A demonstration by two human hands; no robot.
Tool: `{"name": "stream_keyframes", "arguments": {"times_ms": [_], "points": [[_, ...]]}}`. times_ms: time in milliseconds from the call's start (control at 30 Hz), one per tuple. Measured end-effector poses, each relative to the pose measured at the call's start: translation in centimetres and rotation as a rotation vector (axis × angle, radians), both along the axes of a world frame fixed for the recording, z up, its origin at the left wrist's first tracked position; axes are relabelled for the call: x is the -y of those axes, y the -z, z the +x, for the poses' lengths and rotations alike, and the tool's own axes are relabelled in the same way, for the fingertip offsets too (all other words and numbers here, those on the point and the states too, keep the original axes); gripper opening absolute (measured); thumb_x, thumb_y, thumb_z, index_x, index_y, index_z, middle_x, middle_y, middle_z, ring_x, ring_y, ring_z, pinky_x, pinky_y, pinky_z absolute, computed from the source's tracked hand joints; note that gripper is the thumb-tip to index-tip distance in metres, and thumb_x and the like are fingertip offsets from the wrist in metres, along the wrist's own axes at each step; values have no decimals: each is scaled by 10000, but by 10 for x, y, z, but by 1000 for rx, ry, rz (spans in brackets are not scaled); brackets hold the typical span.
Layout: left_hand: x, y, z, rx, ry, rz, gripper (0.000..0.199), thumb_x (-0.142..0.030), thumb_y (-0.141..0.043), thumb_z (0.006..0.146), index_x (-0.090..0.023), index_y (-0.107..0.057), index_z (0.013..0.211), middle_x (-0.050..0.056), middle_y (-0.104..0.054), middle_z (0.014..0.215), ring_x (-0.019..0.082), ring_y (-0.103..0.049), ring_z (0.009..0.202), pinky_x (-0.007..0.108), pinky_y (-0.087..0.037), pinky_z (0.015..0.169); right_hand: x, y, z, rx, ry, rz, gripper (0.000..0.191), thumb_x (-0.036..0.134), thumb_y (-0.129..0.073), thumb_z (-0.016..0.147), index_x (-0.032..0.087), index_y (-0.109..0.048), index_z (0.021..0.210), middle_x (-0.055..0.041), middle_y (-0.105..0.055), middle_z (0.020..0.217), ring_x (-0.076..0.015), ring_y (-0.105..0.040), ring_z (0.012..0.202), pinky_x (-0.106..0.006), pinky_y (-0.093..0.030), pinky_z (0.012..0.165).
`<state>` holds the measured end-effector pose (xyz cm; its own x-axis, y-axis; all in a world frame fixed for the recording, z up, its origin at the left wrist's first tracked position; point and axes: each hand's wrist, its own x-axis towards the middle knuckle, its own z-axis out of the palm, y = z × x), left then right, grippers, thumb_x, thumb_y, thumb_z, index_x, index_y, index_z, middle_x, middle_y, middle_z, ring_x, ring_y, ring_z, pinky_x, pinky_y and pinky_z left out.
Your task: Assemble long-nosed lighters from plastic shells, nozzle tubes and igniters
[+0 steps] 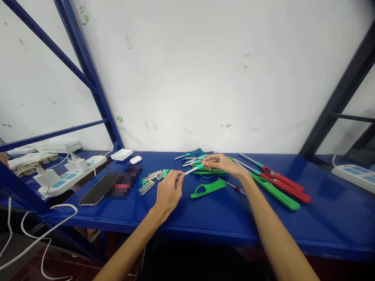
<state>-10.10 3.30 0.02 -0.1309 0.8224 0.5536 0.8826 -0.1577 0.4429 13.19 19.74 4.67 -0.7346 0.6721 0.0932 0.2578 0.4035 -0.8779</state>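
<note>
Between my two hands a thin metal tube (191,171) with a green collar is held over the blue table. My left hand (170,191) is closed at the tube's left end. The fingers of my right hand (218,162) pinch the collar end. Just below lies a green plastic handle shell (208,188) with an oval opening. Behind my right hand are several metal tubes and blue and green handle parts (195,153). Small clear parts with green ends (149,186) lie left of my left hand. Long-necked lighters, red (284,181) and green (275,192), rest on the right.
On the blue table (205,222) at left are a dark phone (96,192), a white case (136,159) and a white box (122,154). Power strips (67,178) stand farther left, with white cables hanging down. A thin rod (234,187) lies near my right forearm.
</note>
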Motion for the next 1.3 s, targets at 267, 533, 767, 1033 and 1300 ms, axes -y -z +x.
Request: {"name": "stream_keyframes", "arguments": {"times_ms": [267,533,767,1033,1300], "points": [[0,1,4,10,-9,-13,341,-406,-684,1035,-187,-662,1295,92,-697,1285,227,-713,1069,443,-627,916,-2,1,1,61,-41,36,308,406,-700,1051,185,-689,1265,-89,-713,1271,-240,-723,1062,-454,-630,919],[3,-2,8,-16,-31,-140,351,-408,-688,1033,-184,-660,1301,92,-697,1283,229,-715,1069,446,-628,916,-1,0,1,127,-127,30,306,413,-696,1053,185,-691,1257,-86,-717,1256,-234,-725,1043,-445,-632,907],[4,-6,14,-66,-23,-251,361,-411,-691,1030,-182,-657,1307,95,-694,1294,235,-713,1085,456,-625,927,-3,6,-2,143,-203,27,300,414,-695,1054,185,-694,1248,-83,-722,1239,-226,-727,1022,-436,-634,895],[5,-9,13,-45,9,-271,370,-410,-689,1031,-185,-649,1323,96,-690,1301,236,-713,1084,455,-626,924,4,6,-10,145,-243,42,301,412,-697,1053,180,-693,1244,-77,-726,1210,-219,-730,991,-422,-639,867],[8,-10,13,-19,95,-247,386,-411,-685,1033,-188,-639,1345,98,-687,1309,238,-713,1087,458,-626,926,22,-3,-21,178,-285,9,296,402,-707,1048,175,-693,1238,-72,-730,1191,-214,-733,972,-414,-642,852]]}}
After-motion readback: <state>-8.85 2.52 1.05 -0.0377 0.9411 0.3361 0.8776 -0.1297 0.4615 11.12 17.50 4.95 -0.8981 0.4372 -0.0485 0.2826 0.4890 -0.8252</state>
